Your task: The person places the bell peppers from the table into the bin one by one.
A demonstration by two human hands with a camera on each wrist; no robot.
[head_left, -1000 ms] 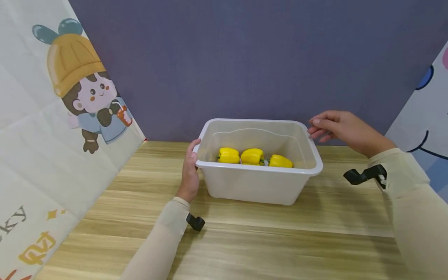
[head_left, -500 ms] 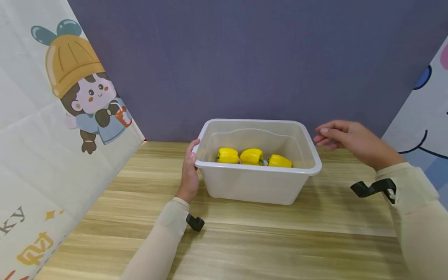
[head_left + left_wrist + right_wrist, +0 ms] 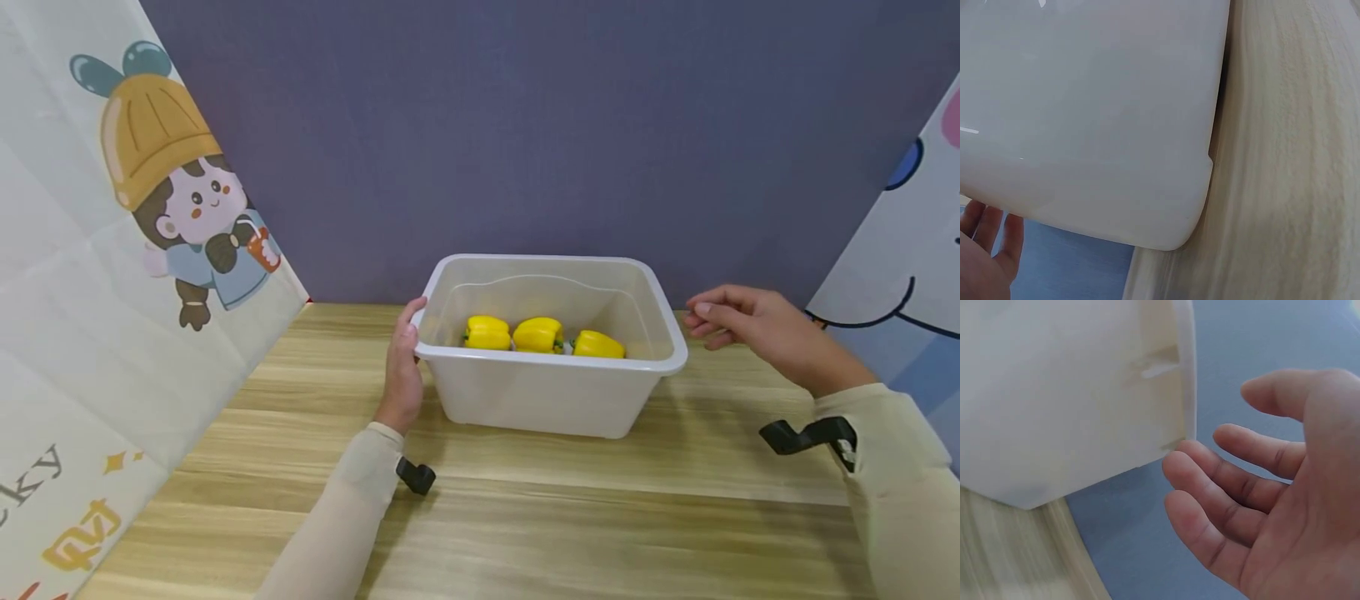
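Note:
A white plastic storage bin stands upright on the wooden table, with three yellow bell peppers in it. From left to right they are one pepper, a second pepper and a third pepper; the front wall hides their lower parts. My left hand holds the bin's left rim; in the left wrist view its fingers meet the bin's wall. Off the right side, apart from the bin, my right hand hovers with loosely bent fingers. Its palm shows in the right wrist view, holding nothing.
The wood-grain table extends in front of the bin and to both sides. A dark blue-grey panel rises close behind it. Printed cartoon sheets flank the table left and right. Each sleeve carries a black wrist mount.
My right hand has drawn away from the bin's right rim, rightward and down toward me. The left hand keeps its place on the rim, and the bin and peppers stay put.

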